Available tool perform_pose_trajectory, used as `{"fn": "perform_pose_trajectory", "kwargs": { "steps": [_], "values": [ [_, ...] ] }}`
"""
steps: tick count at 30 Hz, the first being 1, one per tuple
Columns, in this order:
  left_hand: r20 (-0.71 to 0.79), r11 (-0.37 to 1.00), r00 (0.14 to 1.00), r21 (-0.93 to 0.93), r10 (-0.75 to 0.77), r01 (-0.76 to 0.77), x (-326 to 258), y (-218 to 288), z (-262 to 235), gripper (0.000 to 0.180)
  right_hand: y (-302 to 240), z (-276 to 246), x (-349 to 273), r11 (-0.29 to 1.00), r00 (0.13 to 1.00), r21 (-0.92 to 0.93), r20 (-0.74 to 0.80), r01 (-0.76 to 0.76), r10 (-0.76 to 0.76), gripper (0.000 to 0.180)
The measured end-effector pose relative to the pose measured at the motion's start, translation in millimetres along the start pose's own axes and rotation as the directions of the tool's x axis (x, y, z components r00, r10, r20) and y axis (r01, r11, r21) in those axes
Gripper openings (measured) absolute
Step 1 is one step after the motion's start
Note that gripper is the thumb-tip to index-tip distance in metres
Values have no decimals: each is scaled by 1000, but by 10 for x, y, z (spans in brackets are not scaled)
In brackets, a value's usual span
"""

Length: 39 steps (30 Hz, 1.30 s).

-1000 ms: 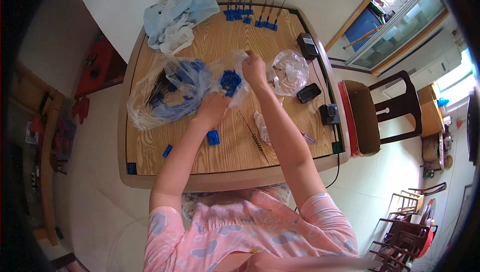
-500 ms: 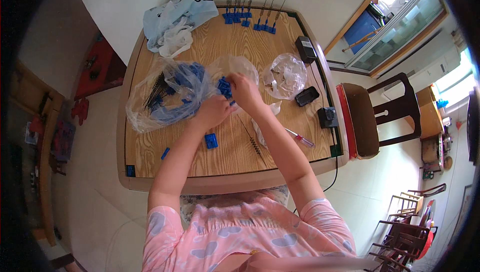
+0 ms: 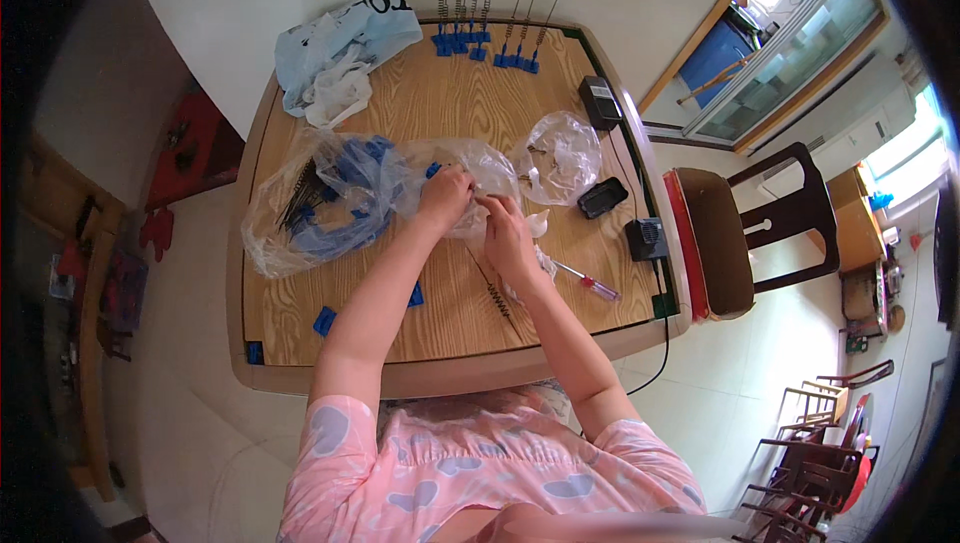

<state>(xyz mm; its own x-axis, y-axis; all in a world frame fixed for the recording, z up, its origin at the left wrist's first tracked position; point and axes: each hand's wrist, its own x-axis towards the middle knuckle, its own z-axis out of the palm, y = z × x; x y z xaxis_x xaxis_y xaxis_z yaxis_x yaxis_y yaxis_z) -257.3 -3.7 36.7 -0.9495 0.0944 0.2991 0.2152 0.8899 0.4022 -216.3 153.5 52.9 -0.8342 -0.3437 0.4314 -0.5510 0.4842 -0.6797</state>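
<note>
My left hand (image 3: 443, 198) and my right hand (image 3: 504, 226) meet over the middle of a wooden table (image 3: 430, 318), fingers closed on a small part at the edge of a clear plastic bag (image 3: 330, 193). The bag holds blue plastic pieces and dark spring-like wires. A small blue piece (image 3: 432, 171) shows just above my left fingers. What exactly sits between my fingertips is too small to tell. A loose spring rod (image 3: 494, 291) lies on the wood below my right hand.
A row of spring rods on blue bases (image 3: 487, 33) stands at the far edge. A second clear bag (image 3: 560, 153), a black phone (image 3: 602, 197), two black boxes (image 3: 600, 101), a screwdriver (image 3: 588, 283), light-blue bags (image 3: 340, 43) and loose blue blocks (image 3: 324, 320) lie around. A chair (image 3: 740, 233) stands at the right.
My right hand has come down from the far side of the bag to meet my left hand at the table's middle. My left hand shifted right, off the bag's mouth.
</note>
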Motion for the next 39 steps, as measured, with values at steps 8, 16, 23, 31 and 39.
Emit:
{"fn": "perform_pose_trajectory", "kwargs": {
  "steps": [8,16,23,31,39],
  "values": [
    [127,990,987,116,-94,79,206,-120,325,21,-251,-585,-634,996,999,82,35,30,-33,25],
    [-74,996,994,-44,-81,78,-168,219,-607,10,69,-629,-1302,984,995,156,-24,-89,94,23],
    [49,475,903,-837,-427,270,-1852,789,-847,10,-376,-445,-1332,754,957,590,154,-290,247,15],
    [-272,916,927,-375,-259,145,-2524,1122,-895,14,-726,-4,-1688,252,766,724,592,-642,251,25],
    [-369,851,824,-472,-430,232,-2345,735,-58,8,-547,457,-1765,321,860,850,255,-417,441,24]
  ]
}}
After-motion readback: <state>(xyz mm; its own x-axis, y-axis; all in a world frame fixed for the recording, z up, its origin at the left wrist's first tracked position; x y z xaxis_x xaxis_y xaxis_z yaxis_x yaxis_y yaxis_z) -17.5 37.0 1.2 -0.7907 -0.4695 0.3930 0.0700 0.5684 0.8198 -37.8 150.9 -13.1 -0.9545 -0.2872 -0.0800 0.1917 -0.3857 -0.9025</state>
